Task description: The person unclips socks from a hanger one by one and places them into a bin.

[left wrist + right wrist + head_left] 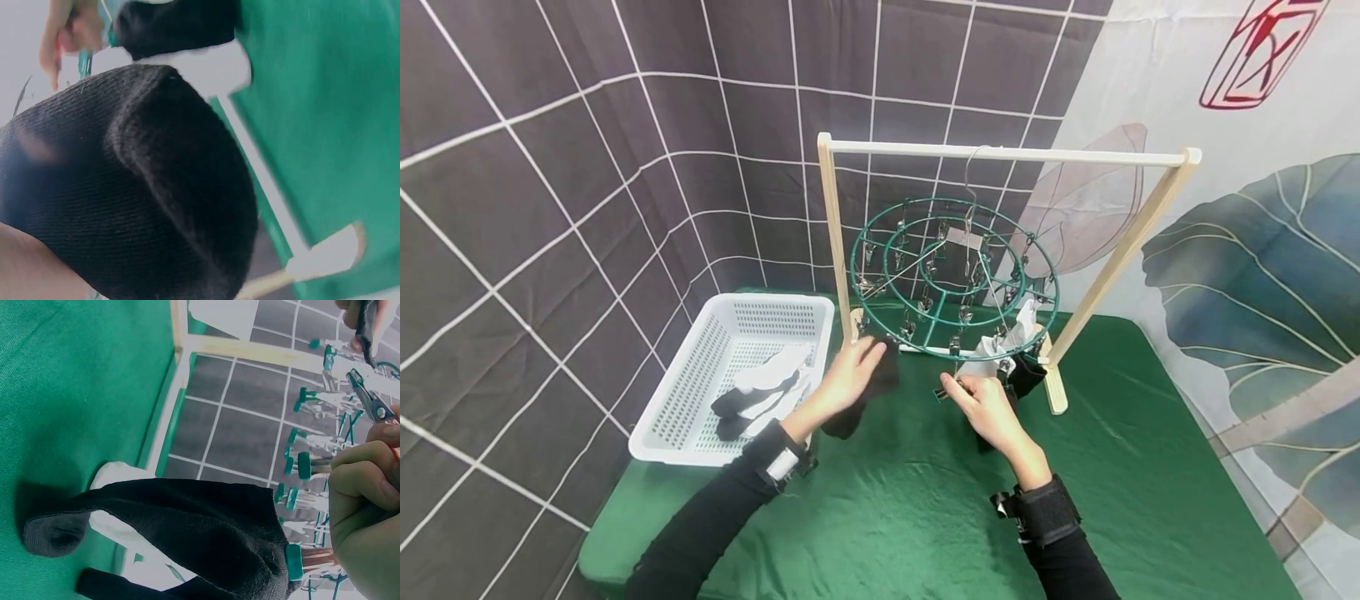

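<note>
My left hand (847, 375) holds a black sock (156, 181) by its upper part, and the sock hangs below the fingers, blurred in the head view. To its right, my right hand (988, 408) pinches a metal clip (372, 400) with green tips at the near rim of a round green clip hanger (936, 321). The sock in the left hand is apart from this clip. Near the right hand, a black sock (212, 531) hangs from another clip, and a white sock (1021, 327) hangs at the hanger's right side.
The hanger hooks over a pale wooden rack (1000, 153) on a green-covered table (865, 517). Left of the rack sits a white plastic basket (688, 392) with several white and dark socks (767, 392) inside. A dark gridded curtain (587, 167) stands behind and to the left.
</note>
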A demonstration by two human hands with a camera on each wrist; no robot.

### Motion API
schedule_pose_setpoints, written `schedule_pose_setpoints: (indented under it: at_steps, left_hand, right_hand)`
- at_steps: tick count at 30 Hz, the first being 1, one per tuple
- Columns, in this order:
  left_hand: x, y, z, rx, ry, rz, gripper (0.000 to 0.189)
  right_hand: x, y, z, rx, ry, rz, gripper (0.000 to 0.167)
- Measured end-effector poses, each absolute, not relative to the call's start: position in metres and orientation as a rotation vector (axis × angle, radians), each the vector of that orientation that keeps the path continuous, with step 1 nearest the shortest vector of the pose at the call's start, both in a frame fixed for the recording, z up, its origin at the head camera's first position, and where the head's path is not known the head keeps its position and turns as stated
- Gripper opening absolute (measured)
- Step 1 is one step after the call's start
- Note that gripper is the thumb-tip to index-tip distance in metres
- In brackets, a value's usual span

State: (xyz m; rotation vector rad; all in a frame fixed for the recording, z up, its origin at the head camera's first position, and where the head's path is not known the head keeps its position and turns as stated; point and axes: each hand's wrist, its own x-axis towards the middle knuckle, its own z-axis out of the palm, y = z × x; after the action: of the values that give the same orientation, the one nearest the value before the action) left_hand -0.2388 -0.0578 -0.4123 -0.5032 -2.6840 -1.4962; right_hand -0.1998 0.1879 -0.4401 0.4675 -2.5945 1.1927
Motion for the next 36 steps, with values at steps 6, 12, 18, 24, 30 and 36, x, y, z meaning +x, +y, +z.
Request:
schedule_pose_setpoints:
  at_steps: [6, 12, 18, 24, 30, 36]
  left_hand:
    - [-0.266, -0.094, -0.39, -0.438, -2.756, -1.381, 0.039]
    - [-0.297, -0.133, -0.4, -0.278, -2.79, -1.276, 0.037]
    - [-0.313, -0.16, -0.432, -0.154, -2.997, -1.02, 0.046]
    - [-0.323, -0.175, -0.463, -0.259, -3.142, -0.696, 0.041]
    - [-0.324, -0.185, -0.476, -0.225, -3.301, -0.39, 0.049]
    - [-0.319, -0.184, -0.485, -0.124, -3.394, -0.284, 0.061]
  right_hand:
    - [-0.199, 0.188, -0.44, 0.47, -2.598, 1.199, 0.055]
    - [-0.199, 0.188, -0.44, 0.474, -2.59, 1.193, 0.055]
    - [-0.198, 0.188, -0.44, 0.467, -2.596, 1.206, 0.054]
    - [-0.198, 0.188, -0.44, 0.456, -2.611, 1.222, 0.055]
    - [-0.198, 0.187, -0.441, 0.452, -2.598, 1.227, 0.055]
    - [-0.199, 0.188, -0.442, 0.436, -2.593, 1.217, 0.055]
